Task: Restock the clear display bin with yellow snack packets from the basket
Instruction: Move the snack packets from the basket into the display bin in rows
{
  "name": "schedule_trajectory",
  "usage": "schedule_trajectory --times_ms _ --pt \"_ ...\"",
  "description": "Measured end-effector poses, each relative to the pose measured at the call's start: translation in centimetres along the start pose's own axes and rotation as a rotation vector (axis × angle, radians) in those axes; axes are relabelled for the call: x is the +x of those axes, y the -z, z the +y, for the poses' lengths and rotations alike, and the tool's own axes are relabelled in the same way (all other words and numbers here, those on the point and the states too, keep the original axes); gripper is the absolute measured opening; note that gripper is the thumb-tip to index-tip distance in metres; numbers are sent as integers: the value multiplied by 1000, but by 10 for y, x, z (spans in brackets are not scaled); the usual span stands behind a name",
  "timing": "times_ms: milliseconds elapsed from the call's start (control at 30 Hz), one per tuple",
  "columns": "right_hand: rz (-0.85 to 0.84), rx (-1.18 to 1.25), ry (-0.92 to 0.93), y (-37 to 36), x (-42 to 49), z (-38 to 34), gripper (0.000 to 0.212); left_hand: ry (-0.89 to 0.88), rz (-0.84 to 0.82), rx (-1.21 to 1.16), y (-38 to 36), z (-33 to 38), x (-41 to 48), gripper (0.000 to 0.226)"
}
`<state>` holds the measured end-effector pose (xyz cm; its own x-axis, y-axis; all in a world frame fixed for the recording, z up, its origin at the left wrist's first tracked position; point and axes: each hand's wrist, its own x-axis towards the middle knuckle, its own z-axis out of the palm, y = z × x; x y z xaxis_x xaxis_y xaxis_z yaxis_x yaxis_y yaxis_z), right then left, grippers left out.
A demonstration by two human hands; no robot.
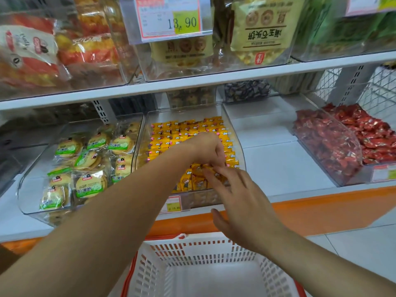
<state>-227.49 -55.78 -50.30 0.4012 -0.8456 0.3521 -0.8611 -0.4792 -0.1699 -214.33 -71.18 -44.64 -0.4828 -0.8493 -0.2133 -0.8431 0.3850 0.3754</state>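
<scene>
Yellow packets (188, 133) fill the clear bin (186, 112) mid-shelf, above the near basket (192, 243). Left hand (209, 150) curls its fingers (219, 157) onto the near packets; I cannot tell whether they pinch one. Right hand (242, 202) touches those packets with straight, spread fingers.

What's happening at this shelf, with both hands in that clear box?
A person is restocking a shop shelf. Their left hand curls down onto yellow snack packets in the clear display bin, while the right hand touches the front packets with straight fingers. The white basket below shows no packets in the part that is visible.
</scene>
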Motion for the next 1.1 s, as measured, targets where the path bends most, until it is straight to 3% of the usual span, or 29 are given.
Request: schedule_trajectory --times_ms 200,467,567,667,800,1100 --pt "24 71 -12 3 1 3 78 -84 -6 -33 -3 -9 -6 20" --pt "138 50 -46 10 8 9 62 -79 31 -671 -9 -17 -25 6" --pt "131 78 -120 20 21 23 52 -55 41 -609 -5 -13 -29 6" --pt "9 171 -149 28 31 36 34 -38 51 -608 -2 -6 -32 7" --pt "-45 218 -167 31 40 38 31 -29 108 -613 -2 -3 -36 11" --pt "25 294 -97 31 39 34 12 -136 233 -517 -7 1 -50 4"
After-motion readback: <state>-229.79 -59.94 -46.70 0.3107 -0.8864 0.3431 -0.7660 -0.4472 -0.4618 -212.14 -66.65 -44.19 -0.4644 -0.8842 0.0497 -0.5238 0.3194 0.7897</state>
